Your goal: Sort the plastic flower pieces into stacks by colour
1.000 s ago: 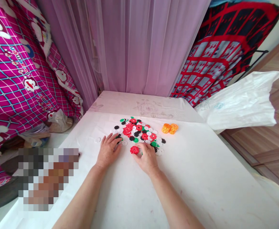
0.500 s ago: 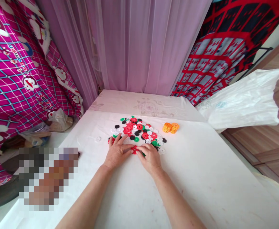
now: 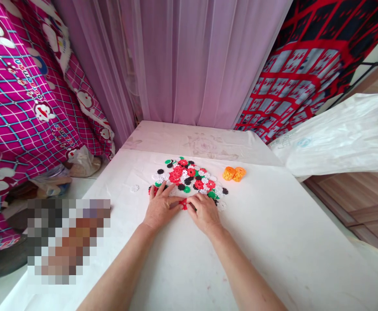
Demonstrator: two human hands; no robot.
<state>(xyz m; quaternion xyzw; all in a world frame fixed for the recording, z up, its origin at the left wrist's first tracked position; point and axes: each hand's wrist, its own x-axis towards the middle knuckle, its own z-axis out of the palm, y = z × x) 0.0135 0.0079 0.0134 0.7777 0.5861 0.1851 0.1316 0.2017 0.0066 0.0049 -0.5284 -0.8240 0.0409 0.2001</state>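
Between my two hands, close to the near side of the pile, is a red notched plastic disc [image 3: 184,204]. My left hand [image 3: 160,208] pinches its left side with the thumb and a fingertip, while the other fingers spread toward the pile. From the right, the curled fingers of my right hand [image 3: 205,211] close on the same disc and cover part of it. Just beyond lie many loose discs in red, white, black and green, among them a red disc [image 3: 176,174] and a green disc [image 3: 187,189]. Another red disc sits beside my left fingertips, partly hidden.
Two orange round pieces [image 3: 234,173] stand right of the pile on the white tabletop [image 3: 266,233]. A lone white disc [image 3: 134,188] lies to the left. A white plastic bag [image 3: 334,138] hangs at the right edge. A blurred-out patch [image 3: 75,242] covers the left edge.
The view has shifted slightly, so the table's contents appear a little further right. My right fingers now cover more of the red disc; both hands stay in nearly the same place.
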